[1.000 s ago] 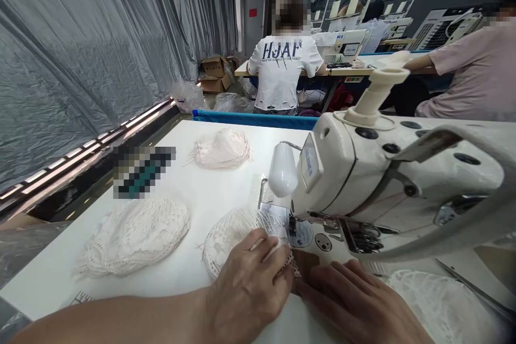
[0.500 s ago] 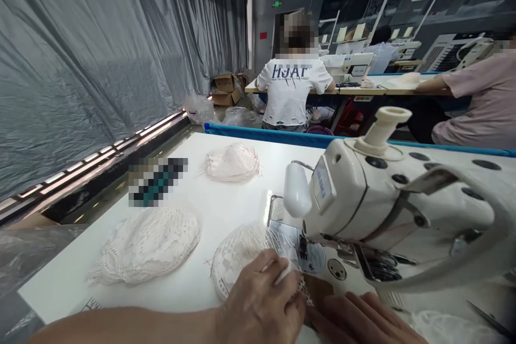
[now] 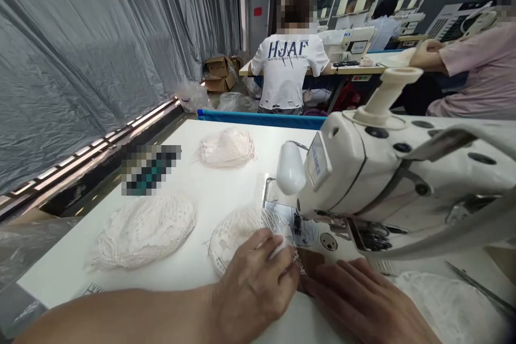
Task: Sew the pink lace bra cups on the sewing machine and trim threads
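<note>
A white lace piece (image 3: 229, 234), rounded like a cup, lies at the sewing machine (image 3: 346, 172), its netted edge reaching the needle plate (image 3: 304, 231). My left hand (image 3: 260, 274) is closed over the lace's near right side, fingers bent and pressed together on it. Beside it, my right hand (image 3: 355, 293) lies low with its fingers together, pointing left. Its thumb side meets the lace's near edge; the fingertips are partly hidden, so I cannot tell whether it pinches the lace.
Another lace piece (image 3: 145, 231) lies at left, and a pinkish one (image 3: 228, 148) farther back. White lace (image 3: 447, 301) and scissors (image 3: 475, 282) are at right. A blue edge strip (image 3: 258, 120) borders the table's back. A person in a white shirt (image 3: 288, 70) sits beyond.
The view has tilted down slightly, so the background sits higher and more white lace shows at right. Both hands stay at nearly the same place on the lace piece.
</note>
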### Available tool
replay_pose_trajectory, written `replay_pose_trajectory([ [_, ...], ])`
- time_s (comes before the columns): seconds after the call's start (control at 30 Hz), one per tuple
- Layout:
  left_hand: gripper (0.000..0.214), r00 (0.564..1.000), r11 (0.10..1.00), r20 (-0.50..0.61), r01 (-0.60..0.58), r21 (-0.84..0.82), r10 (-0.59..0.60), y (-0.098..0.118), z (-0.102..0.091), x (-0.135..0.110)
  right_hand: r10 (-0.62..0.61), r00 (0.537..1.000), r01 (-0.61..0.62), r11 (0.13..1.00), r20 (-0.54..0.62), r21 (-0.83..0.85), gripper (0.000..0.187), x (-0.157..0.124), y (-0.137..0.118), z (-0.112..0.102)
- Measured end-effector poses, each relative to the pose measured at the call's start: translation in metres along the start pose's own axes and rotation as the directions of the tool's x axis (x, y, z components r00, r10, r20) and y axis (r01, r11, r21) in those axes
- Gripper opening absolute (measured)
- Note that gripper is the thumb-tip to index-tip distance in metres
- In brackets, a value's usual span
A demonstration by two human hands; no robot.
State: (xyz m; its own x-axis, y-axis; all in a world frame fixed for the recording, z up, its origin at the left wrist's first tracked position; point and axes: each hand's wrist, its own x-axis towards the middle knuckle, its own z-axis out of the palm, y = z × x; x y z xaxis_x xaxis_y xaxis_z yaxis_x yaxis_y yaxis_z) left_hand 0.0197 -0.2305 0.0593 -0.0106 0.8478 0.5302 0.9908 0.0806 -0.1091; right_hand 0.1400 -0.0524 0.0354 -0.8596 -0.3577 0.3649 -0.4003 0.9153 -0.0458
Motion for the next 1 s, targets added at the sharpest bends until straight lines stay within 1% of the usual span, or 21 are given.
replay_pose_trajectory([
  [0.1, 0.014, 0.999, 1.0, 0.052, -0.008, -0.006, 0.008, 0.0, -0.001, 0.0, -0.014, 0.999, 0.014, 1.0, 0.037, 0.018, 0.035, -0.001, 0.001, -0.003],
  [0.27, 0.014, 0.999, 0.999, 0.04, -0.032, -0.013, 0.032, -0.001, -0.001, 0.0, -0.041, 0.998, 0.039, 0.998, 0.044, 0.04, 0.036, -0.004, 0.003, -0.002],
  [0.4, 0.014, 0.999, 1.0, 0.024, -0.028, -0.013, 0.029, 0.0, 0.0, 0.0, -0.063, 0.997, 0.063, 0.998, 0.047, 0.014, 0.039, -0.007, 0.004, 0.0],
  [0.6, 0.012, 0.999, 0.999, 0.003, -0.034, 0.001, 0.034, 0.0, 0.001, -0.001, -0.033, 0.999, 0.033, 0.999, 0.041, 0.018, 0.039, -0.005, 0.001, 0.001],
  [0.77, 0.013, 0.999, 1.0, 0.05, -0.011, -0.018, 0.012, -0.004, -0.001, 0.002, 0.03, 0.999, -0.03, 1.0, 0.041, -0.009, 0.039, -0.001, -0.003, -0.001],
  [0.93, 0.015, 0.992, 0.998, 0.124, -0.003, -0.067, 0.011, -0.012, -0.002, 0.005, -0.007, 0.998, 0.004, 0.999, -0.061, -0.044, 0.037, 0.003, 0.001, 0.001],
  [1.0, 0.015, 0.989, 0.996, 0.149, -0.011, -0.083, 0.024, -0.015, -0.001, 0.005, 0.002, 0.998, -0.006, 0.997, -0.059, -0.071, 0.037, 0.003, 0.003, 0.002],
])
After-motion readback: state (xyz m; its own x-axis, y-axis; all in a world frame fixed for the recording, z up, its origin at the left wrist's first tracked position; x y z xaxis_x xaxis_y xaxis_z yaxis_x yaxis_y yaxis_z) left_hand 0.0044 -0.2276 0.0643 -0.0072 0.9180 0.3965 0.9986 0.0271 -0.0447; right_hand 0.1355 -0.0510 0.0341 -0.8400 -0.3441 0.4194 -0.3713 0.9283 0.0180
